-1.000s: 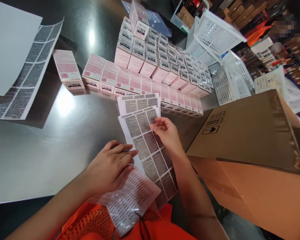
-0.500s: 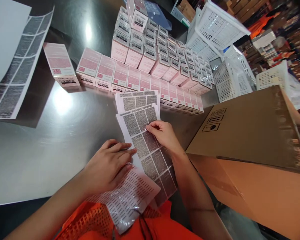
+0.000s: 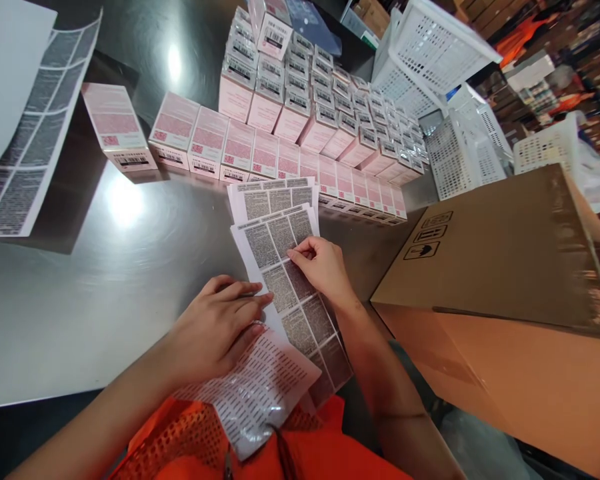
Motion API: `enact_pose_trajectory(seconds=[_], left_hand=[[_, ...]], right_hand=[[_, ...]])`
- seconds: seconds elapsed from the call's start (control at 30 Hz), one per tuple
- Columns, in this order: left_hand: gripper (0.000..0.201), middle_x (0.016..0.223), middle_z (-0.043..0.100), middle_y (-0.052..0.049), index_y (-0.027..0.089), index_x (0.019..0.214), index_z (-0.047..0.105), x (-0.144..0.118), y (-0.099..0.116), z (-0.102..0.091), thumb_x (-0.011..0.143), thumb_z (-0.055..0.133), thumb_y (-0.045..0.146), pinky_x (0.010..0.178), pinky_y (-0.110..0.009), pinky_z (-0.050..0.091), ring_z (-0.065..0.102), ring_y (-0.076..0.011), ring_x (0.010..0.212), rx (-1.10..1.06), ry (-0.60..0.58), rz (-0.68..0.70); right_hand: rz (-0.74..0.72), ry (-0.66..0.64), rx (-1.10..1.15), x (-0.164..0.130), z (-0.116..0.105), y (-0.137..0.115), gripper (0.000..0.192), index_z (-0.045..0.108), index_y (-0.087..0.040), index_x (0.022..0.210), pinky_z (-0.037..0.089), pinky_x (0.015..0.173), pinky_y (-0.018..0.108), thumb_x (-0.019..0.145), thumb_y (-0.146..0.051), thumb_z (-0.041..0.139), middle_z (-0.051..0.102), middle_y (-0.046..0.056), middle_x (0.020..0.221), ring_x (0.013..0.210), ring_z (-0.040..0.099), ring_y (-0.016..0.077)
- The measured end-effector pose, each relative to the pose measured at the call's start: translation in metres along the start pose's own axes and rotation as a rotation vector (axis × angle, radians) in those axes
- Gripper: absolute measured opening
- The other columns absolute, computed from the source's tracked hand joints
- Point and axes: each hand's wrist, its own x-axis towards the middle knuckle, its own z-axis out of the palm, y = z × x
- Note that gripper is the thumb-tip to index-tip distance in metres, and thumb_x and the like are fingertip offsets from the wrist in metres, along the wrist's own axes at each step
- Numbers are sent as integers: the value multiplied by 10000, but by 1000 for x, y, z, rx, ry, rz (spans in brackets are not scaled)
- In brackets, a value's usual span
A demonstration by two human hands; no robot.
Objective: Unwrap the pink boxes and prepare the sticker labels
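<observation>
Head view, looking down at a grey metal table (image 3: 80, 313): a label sheet (image 3: 290, 280) printed with dense dark text blocks lies near the table's front edge, with a second sheet (image 3: 273, 193) tucked under its far end. The left hand (image 3: 215, 330) lies flat with fingers stretched out, pressing on the near left edge of the label sheet and grasping nothing. The right hand (image 3: 320, 267) rests on the sheet's right side, thumb and forefinger pinched together at the corner of one label in the upper rows. A plastic-wrapped printed sheet (image 3: 260, 393) lies just below the left hand, over an orange mesh garment (image 3: 190, 447). Beyond the sheets, pink boxes (image 3: 260, 153) lie in a row, and more stand packed behind them. A single pink box (image 3: 115, 130) lies apart to the left, near another label sheet (image 3: 25, 153). A brown cardboard carton (image 3: 505, 267) sits just right of the right arm, white plastic baskets (image 3: 440, 67) behind it.
</observation>
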Motion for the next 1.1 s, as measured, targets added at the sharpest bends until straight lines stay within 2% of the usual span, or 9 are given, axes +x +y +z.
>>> enact_pose_trajectory(seconds=[0.13, 0.2, 0.27, 0.43, 0.53, 0.63, 0.83, 1.0, 1.1], left_hand=[[312, 1204, 722, -73, 173, 1252, 609, 1, 0, -1, 999, 444, 251, 998, -466, 342, 580, -265, 1247, -19, -7, -36], [338, 1212, 719, -76, 184, 1286, 599, 2, 1, -3, 996, 441, 254, 997, -466, 347, 581, -266, 1246, -48, -15, -58], [351, 1225, 715, -76, 196, 1298, 595, 2, 1, -5, 996, 424, 246, 1000, -470, 343, 572, -264, 1254, -87, -31, -72], [335, 1235, 712, -64, 209, 1170, 652, 3, 0, -10, 952, 398, 191, 995, -487, 337, 548, -268, 1279, -159, -55, -92], [332, 1244, 709, -59, 212, 1150, 662, 2, -1, -10, 962, 389, 192, 1010, -486, 334, 552, -258, 1277, -173, -49, -116], [351, 1229, 713, -56, 210, 1203, 652, 2, -1, -9, 976, 385, 202, 1014, -483, 345, 561, -255, 1267, -172, -40, -121], [341, 1220, 716, -53, 215, 1167, 664, 3, -1, -8, 988, 375, 200, 1005, -478, 354, 555, -249, 1277, -175, -43, -126], [316, 1231, 714, -36, 216, 1128, 660, 2, -2, -6, 989, 377, 192, 1001, -467, 341, 556, -240, 1270, -160, -41, -120], [322, 1244, 708, -25, 227, 1173, 644, 0, -3, -5, 998, 375, 200, 1010, -460, 327, 549, -229, 1276, -154, -51, -122]], right_hand=[[111, 161, 124, 3, -2, 11, 379, 493, -224, 756, 460, 651, 292, 624, -346, 827, 550, -34, 776, 605, 504, 125], [164, 146, 317, -3, -5, 14, 375, 505, -228, 818, 456, 592, 275, 655, -403, 793, 532, -45, 746, 580, 492, 123], [114, 91, 408, -21, -9, 11, 292, 575, -222, 854, 465, 591, 275, 724, -417, 748, 562, -26, 742, 615, 527, 139], [-201, -127, 159, -86, -11, -18, 69, 723, -259, 911, 505, 666, 297, 844, -255, 712, 668, 15, 854, 735, 615, 166], [-381, -131, 34, -109, -3, -30, 121, 713, -246, 989, 516, 742, 326, 896, -191, 660, 681, 31, 900, 841, 637, 191], [-512, -83, -117, -117, 7, -31, 146, 694, -216, 1030, 493, 765, 362, 956, -176, 575, 686, 52, 905, 846, 623, 209], [-607, 31, -355, -124, 13, -34, 185, 681, -212, 891, 441, 656, 387, 969, -158, 522, 699, 48, 806, 721, 609, 218], [-558, 10, -386, -127, 15, -39, 165, 657, -220, 873, 476, 707, 384, 931, -120, 538, 714, 41, 875, 802, 645, 225], [-589, -5, -353, -130, 13, -43, 195, 651, -206, 876, 483, 722, 387, 948, -112, 496, 719, 45, 902, 819, 650, 223]])
